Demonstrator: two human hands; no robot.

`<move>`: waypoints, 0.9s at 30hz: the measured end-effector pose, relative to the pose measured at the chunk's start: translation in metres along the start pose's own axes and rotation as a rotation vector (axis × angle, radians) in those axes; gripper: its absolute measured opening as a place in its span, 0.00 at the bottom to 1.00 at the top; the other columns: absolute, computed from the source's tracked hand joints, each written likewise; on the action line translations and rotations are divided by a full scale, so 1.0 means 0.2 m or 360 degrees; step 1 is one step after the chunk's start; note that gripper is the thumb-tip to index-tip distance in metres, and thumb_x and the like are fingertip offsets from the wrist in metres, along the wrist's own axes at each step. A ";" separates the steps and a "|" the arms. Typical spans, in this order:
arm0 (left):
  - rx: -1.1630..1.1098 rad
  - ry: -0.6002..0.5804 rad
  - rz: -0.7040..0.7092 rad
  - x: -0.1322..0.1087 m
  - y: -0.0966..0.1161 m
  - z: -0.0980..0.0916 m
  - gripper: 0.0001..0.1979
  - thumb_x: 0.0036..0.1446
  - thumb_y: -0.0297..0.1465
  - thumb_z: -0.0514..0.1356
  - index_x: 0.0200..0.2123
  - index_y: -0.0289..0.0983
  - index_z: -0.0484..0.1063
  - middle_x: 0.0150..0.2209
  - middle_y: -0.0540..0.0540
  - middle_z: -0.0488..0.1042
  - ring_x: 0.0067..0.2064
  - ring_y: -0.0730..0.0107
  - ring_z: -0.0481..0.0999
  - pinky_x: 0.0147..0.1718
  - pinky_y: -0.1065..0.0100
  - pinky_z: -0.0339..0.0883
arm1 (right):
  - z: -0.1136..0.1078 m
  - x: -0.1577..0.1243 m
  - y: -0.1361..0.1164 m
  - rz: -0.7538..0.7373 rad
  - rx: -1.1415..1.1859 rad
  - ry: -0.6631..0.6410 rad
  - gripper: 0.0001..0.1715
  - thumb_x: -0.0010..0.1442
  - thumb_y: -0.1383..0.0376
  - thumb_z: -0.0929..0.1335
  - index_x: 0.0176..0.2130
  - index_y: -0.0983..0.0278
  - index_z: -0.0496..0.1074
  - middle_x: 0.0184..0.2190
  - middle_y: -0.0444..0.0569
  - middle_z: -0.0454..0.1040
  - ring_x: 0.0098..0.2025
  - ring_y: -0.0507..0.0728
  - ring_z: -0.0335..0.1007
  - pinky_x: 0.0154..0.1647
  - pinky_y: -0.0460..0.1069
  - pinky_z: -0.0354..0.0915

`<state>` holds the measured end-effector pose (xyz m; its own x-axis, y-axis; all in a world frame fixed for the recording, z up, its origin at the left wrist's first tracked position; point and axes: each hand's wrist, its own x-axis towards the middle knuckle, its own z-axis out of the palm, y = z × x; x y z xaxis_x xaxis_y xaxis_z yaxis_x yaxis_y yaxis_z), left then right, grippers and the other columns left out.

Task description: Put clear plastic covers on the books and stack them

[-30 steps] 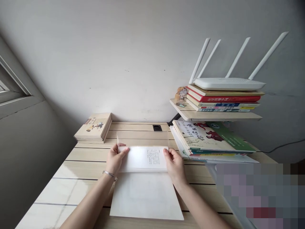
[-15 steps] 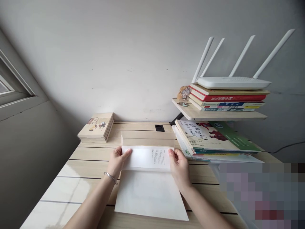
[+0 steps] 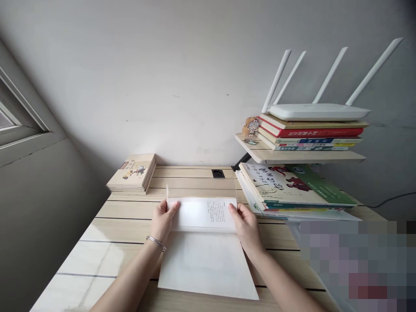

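Note:
My left hand [image 3: 163,219], with a silver bangle at its wrist, pinches the left edge of a clear plastic sheet [image 3: 201,187] and a white page with printed text [image 3: 195,212]. My right hand [image 3: 245,223] grips the same two layers at the right edge. Both thumbs lie on top and the other fingers are mostly hidden underneath. Part of the plastic sticks out past the page's far edge. Nearer to me, a larger blank white sheet [image 3: 208,266] spreads over the wooden table [image 3: 130,250]; how it joins the page I cannot tell.
A stack of thin books [image 3: 131,173] lies at the back left. More books [image 3: 299,186] are piled at right, under a small shelf [image 3: 308,156] bearing books and a white router [image 3: 320,112]. A black socket [image 3: 218,173] is set in the table near the wall. The lower right corner is blurred out.
My hands keep their hold on the page and plastic sheet. Both forearms and the sheets appear shifted very slightly to the right in view.

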<state>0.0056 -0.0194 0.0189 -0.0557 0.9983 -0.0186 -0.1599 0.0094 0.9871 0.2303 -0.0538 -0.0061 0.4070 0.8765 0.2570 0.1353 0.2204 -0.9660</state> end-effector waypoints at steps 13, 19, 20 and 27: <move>-0.0086 -0.0056 -0.0034 -0.01 0.00 -0.02 0.20 0.40 0.43 0.66 0.32 0.33 0.72 0.28 0.46 0.75 0.27 0.71 0.71 0.26 0.73 0.63 | 0.01 0.00 0.01 -0.0044 -0.0055 0.0043 0.22 0.54 0.48 0.65 0.22 0.62 0.58 0.20 0.40 0.57 0.23 0.50 0.51 0.22 0.45 0.51; -0.0021 -0.0102 -0.0005 -0.01 0.03 -0.01 0.21 0.41 0.44 0.65 0.33 0.33 0.73 0.29 0.45 0.76 0.30 0.68 0.73 0.28 0.71 0.64 | 0.01 0.00 0.02 -0.0003 -0.0047 0.0030 0.24 0.55 0.47 0.64 0.22 0.61 0.54 0.19 0.39 0.51 0.23 0.50 0.47 0.22 0.45 0.49; -0.0026 -0.0132 -0.0018 -0.02 0.04 -0.02 0.21 0.42 0.44 0.65 0.34 0.33 0.73 0.30 0.45 0.76 0.31 0.67 0.73 0.29 0.71 0.64 | 0.01 0.00 0.03 -0.0008 -0.0074 0.0042 0.24 0.55 0.47 0.63 0.22 0.61 0.54 0.19 0.39 0.51 0.23 0.50 0.47 0.22 0.45 0.50; 0.0004 -0.0314 -0.0169 -0.01 0.10 -0.06 0.21 0.40 0.39 0.67 0.36 0.33 0.73 0.33 0.43 0.76 0.34 0.65 0.74 0.32 0.70 0.65 | 0.01 0.00 0.03 0.0009 -0.0107 0.0070 0.23 0.55 0.48 0.63 0.23 0.62 0.57 0.19 0.40 0.55 0.24 0.50 0.50 0.23 0.45 0.52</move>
<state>-0.0086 -0.0229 0.0363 0.1554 0.9836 -0.0914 -0.1522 0.1152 0.9816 0.2288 -0.0513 -0.0121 0.4473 0.8576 0.2540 0.1925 0.1850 -0.9637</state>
